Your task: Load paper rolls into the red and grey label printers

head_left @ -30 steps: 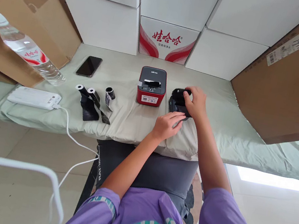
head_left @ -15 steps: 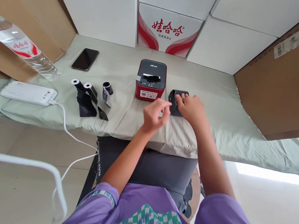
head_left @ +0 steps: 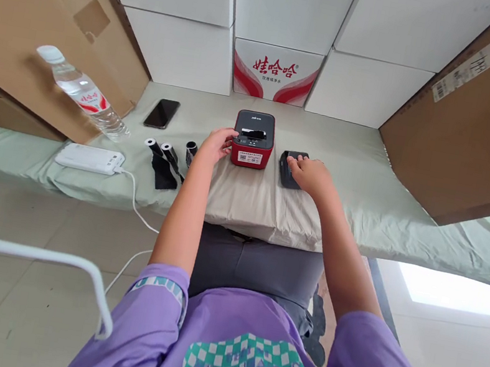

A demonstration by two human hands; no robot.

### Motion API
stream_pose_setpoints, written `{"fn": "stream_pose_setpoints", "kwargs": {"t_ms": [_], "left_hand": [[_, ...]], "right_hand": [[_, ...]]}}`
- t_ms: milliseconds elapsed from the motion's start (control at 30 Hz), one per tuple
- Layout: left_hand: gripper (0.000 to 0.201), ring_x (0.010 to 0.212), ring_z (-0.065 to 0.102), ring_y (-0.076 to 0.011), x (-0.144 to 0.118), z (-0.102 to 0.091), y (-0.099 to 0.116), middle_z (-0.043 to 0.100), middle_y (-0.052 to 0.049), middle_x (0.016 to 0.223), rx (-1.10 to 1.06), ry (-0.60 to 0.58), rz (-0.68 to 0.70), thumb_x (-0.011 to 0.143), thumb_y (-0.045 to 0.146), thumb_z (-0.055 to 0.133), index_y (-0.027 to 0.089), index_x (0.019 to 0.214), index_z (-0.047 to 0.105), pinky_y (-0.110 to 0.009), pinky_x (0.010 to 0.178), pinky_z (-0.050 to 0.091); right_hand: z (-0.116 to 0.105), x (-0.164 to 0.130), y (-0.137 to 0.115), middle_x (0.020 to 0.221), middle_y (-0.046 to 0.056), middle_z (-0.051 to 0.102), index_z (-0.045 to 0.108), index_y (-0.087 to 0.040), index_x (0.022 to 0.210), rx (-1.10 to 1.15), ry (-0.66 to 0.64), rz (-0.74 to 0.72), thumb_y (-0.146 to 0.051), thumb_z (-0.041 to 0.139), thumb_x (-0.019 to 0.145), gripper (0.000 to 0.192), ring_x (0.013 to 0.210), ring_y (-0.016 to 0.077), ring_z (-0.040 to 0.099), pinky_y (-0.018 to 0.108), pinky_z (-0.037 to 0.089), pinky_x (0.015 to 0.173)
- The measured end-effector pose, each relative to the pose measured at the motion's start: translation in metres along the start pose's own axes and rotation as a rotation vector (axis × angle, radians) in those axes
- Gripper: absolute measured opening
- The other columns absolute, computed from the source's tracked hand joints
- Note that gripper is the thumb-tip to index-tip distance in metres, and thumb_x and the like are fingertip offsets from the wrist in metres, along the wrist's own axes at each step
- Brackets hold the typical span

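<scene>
**Handling Notes: Red Label Printer and Black Handheld Unit**

Head view. The left hand [head_left: 216, 144] rests against the left side of the small red-and-grey box-shaped plastic label printer [head_left: 253, 139], fingers loosely open and curled against its casing, not yet clamped. The printer stands upright at the middle of the green cloth-covered counter [head_left: 368, 186], just in front of the white cartons. The right hand [head_left: 312, 174] lies flat on the flat black plastic handheld unit [head_left: 288, 167], just right of the printer, fingers extended and pressing down rather than gripping.

Judged from its shape, the printer is rigid, smooth-sided and moderately light; grasp both side walls, clear of the top paper slot. The black unit appears stiff and light; hold its long edges.

Left of the printer lie black ribbon rolls [head_left: 164, 156].
</scene>
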State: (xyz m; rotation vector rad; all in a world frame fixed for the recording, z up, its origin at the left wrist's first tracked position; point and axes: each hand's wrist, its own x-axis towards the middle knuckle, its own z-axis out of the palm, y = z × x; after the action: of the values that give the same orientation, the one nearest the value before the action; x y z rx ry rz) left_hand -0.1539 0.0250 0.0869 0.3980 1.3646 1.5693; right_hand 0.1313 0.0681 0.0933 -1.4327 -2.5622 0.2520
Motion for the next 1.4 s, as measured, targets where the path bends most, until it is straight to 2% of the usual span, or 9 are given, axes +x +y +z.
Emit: {"fn": "stream_pose_setpoints", "kwargs": {"t_ms": [100,267,400,533,700,900,1033,1267,1400], "left_hand": [[0.023,0.047,0.050,-0.0064,0.001,-0.003,-0.002,0.059,0.003,0.064,-0.091,-0.054,-0.045,0.071,0.005,0.078,0.017,0.085,0.065,-0.019,0.043,0.029],[0.024,0.048,0.052,-0.0058,0.010,-0.005,0.001,0.063,0.003,0.065,-0.135,-0.006,-0.082,0.074,-0.002,0.072,0.016,0.087,0.064,-0.016,0.043,0.035],[0.027,0.050,0.052,-0.0049,0.015,-0.006,0.002,0.064,0.003,0.066,-0.164,0.019,-0.096,0.075,-0.006,0.070,0.017,0.088,0.062,-0.014,0.047,0.040],[0.028,0.048,0.050,-0.0045,0.015,-0.006,0.000,0.059,0.005,0.063,-0.158,0.049,-0.079,0.075,-0.006,0.071,0.017,0.089,0.062,-0.014,0.048,0.044],[0.030,0.049,0.052,-0.0057,0.013,-0.005,-0.003,0.059,0.006,0.064,-0.142,0.034,-0.061,0.074,-0.002,0.073,0.019,0.091,0.060,-0.015,0.048,0.045],[0.032,0.043,0.042,-0.0045,0.009,-0.003,-0.012,0.055,0.009,0.062,-0.168,-0.010,-0.014,0.071,0.004,0.072,0.021,0.094,0.057,-0.015,0.042,0.025],[0.026,0.040,0.032,-0.0041,0.003,0.002,-0.029,0.053,0.010,0.062,-0.122,0.013,0.132,0.077,0.018,0.072,0.022,0.100,0.059,-0.018,0.041,0.012],[0.012,0.059,0.054,-0.0072,0.011,0.013,-0.057,0.060,0.005,0.069,-0.216,0.132,0.434,0.079,0.022,0.068,0.019,0.088,0.061,-0.015,0.054,0.038],[0.017,0.062,0.057,-0.0097,0.019,0.011,-0.061,0.060,0.005,0.068,-0.243,0.118,0.443,0.077,0.027,0.072,0.020,0.087,0.062,-0.017,0.060,0.045]], "right_hand": [[0.001,-0.007,-0.005,0.141,0.023,0.072,0.079,-0.017,0.118,0.043,0.032,0.010,-0.049,0.035,0.113,0.055,0.137,0.0403,0.065,0.061,0.039,0.120],[0.001,-0.016,-0.023,0.127,0.021,0.079,0.082,-0.017,0.110,0.092,0.072,0.071,-0.047,0.035,0.113,0.056,0.128,0.0379,0.071,0.067,0.025,0.130],[0.003,-0.011,-0.038,0.161,0.021,0.058,0.078,-0.016,0.122,0.158,0.161,0.016,-0.037,0.049,0.106,0.039,0.151,0.0411,0.053,0.074,0.018,0.131],[0.000,0.005,-0.049,0.165,0.021,0.053,0.073,-0.015,0.131,0.239,0.217,-0.022,-0.032,0.050,0.104,0.039,0.156,0.0398,0.047,0.073,0.016,0.132],[-0.014,0.028,-0.057,0.139,0.016,0.074,0.076,-0.018,0.130,0.352,0.242,-0.063,-0.028,0.047,0.104,0.040,0.136,0.0373,0.064,0.060,0.042,0.123],[-0.019,0.090,-0.064,0.116,0.013,0.083,0.084,-0.015,0.116,0.345,0.126,-0.213,-0.014,0.049,0.096,0.041,0.115,0.0312,0.075,0.046,0.055,0.110],[-0.009,0.140,-0.070,0.120,0.010,0.083,0.084,-0.016,0.120,0.250,-0.017,-0.319,-0.009,0.052,0.091,0.044,0.117,0.0294,0.075,0.045,0.056,0.109],[0.008,0.172,-0.082,0.124,0.014,0.079,0.082,-0.018,0.125,0.041,-0.249,-0.222,-0.014,0.075,0.083,0.043,0.113,0.0289,0.072,0.040,0.056,0.105],[0.004,0.173,-0.091,0.137,0.018,0.070,0.080,-0.017,0.128,-0.072,-0.327,-0.140,-0.018,0.074,0.084,0.044,0.114,0.0294,0.070,0.040,0.056,0.102]]}}
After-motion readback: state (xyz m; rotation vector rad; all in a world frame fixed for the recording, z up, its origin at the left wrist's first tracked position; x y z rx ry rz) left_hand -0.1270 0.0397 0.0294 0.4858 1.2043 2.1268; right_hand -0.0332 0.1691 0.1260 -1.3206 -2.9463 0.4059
